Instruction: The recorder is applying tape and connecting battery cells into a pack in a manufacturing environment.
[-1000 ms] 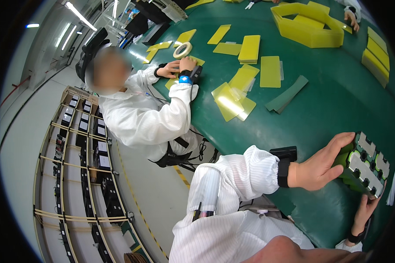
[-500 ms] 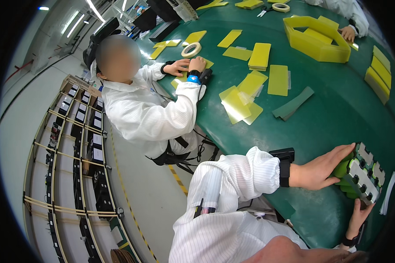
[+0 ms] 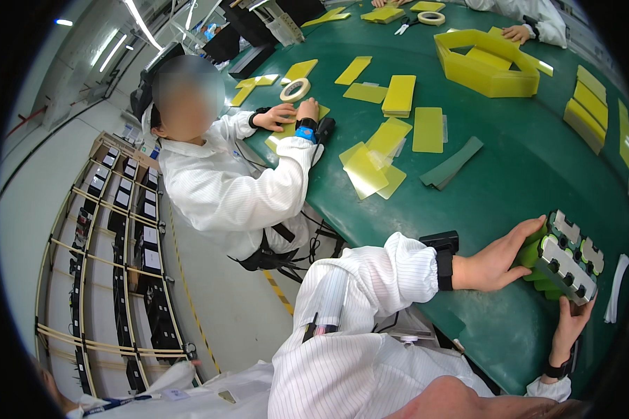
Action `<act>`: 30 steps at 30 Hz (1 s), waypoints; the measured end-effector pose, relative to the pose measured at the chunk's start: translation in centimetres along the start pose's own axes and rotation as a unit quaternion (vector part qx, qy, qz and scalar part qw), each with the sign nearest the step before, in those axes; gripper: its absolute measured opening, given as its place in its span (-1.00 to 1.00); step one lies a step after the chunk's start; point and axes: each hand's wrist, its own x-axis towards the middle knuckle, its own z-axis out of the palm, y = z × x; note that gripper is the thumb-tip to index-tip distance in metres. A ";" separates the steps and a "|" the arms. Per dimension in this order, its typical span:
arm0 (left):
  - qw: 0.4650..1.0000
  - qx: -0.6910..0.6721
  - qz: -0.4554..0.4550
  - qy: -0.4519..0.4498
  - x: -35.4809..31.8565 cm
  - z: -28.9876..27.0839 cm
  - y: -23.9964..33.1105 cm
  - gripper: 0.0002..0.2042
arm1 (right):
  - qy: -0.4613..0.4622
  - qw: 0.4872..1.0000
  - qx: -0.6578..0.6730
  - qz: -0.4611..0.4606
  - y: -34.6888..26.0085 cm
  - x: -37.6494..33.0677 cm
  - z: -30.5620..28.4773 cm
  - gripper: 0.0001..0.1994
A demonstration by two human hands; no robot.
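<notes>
Blocky green cell pack (image 3: 558, 257) between both hands

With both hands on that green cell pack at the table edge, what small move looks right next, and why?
Probably draw the green cell pack a little inward from the green table's near edge. It sits close to that edge, propped between the left hand on its left side and the right hand under its near corner, so more table beneath it would likely steady it.

Pale grey floor (image 3: 42, 174) marked with a yellow-and-black striped line (image 3: 189, 300). Wire rack (image 3: 112, 265) of dark boxes on the left. Long ceiling light strips (image 3: 143, 24) overhead. Big green table (image 3: 531, 167) on the right.
</notes>
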 end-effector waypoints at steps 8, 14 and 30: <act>0.998 -0.035 -0.049 0.001 0.1 -0.3 0.9 -0.15 | -0.008 1.000 0.019 -0.011 -0.1 0.2 1.0 -0.29; 0.999 -0.008 -0.046 0.013 0.0 -0.2 0.6 -0.15 | 0.001 1.000 0.025 -0.004 0.8 0.8 0.9 -0.30; 0.998 0.046 -0.004 0.041 -0.2 0.7 -0.7 -0.11 | -0.060 0.998 -0.002 0.036 10.2 3.8 -0.8 -0.33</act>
